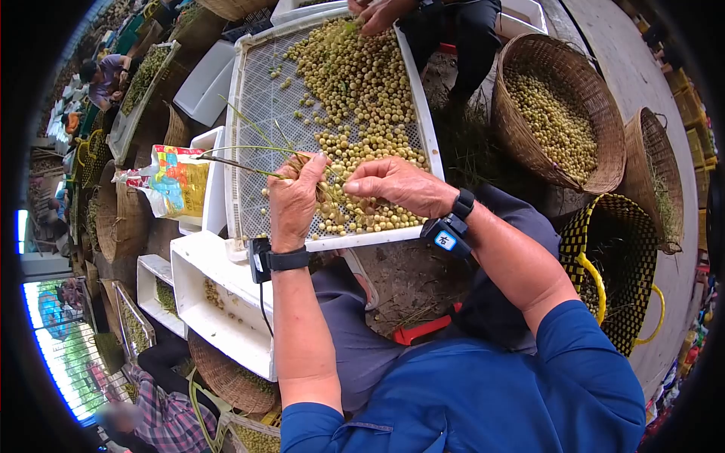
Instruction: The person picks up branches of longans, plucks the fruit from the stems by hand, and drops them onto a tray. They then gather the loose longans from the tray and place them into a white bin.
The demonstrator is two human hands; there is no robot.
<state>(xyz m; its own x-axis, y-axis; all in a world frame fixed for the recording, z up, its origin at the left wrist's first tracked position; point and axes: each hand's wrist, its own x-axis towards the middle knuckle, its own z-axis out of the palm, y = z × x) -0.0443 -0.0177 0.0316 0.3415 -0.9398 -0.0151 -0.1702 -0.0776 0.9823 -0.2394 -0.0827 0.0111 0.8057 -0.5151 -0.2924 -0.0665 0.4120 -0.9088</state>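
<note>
Over the near part of a white-rimmed mesh tray (236,143), my left hand (297,198) is closed round several thin green stems (253,148). A dark, thin stick-like piece (240,163) also juts out leftward from that fist. My right hand (400,187) is just to the right, thumb and forefinger pinched together; whatever is between them is too small to make out. Under and beyond both hands, small round yellow-brown fruits (362,83) lie heaped on the mesh. Another person's hands (381,13) work at the tray's far edge.
Wicker basket (521,57) with similar fruits stands at the right, near a yellow-black woven basket (642,249). White foam boxes (192,249) and a colourful printed bag (177,181) sit at the left. A red stool part (423,330) shows below. Other people sit at the left.
</note>
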